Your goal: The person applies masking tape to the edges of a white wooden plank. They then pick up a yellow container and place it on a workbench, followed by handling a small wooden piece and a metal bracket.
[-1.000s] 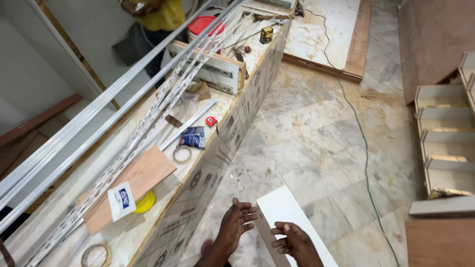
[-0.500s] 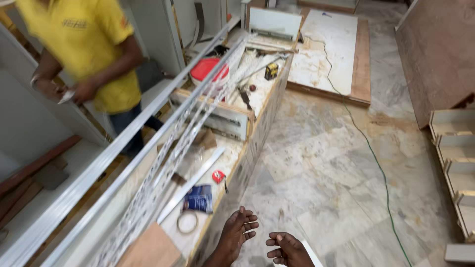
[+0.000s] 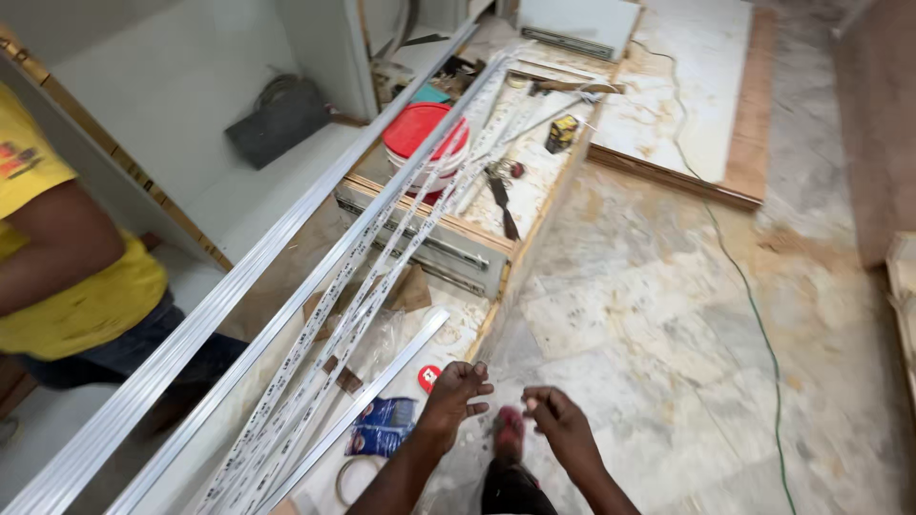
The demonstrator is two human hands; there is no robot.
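From the head view, my left hand [image 3: 456, 393] hangs just off the near edge of the long workbench [image 3: 534, 195], fingers loosely spread and curled down, holding nothing. My right hand [image 3: 558, 420] is close beside it over the marble floor [image 3: 658, 334], fingertips drawn together as if pinching something very small; it is too blurred for me to tell what, if anything. Between and below my hands shows my foot [image 3: 509, 434], blurred.

Nearest my left hand, at the bench's near edge, lie a small round red-and-white thing [image 3: 429, 378] and a blue packet [image 3: 385, 425], with a ring of tape [image 3: 345, 482] beside it. Long aluminium channels [image 3: 239, 286] and white printed strips [image 3: 363, 277] run lengthwise along the bench, over a red-lidded bucket [image 3: 420, 133]. A yellow tape measure [image 3: 563, 133] sits toward the far end. A person in a yellow shirt [image 3: 57, 277] stands across the bench, at the left. A green cable [image 3: 754, 305] trails over the floor.
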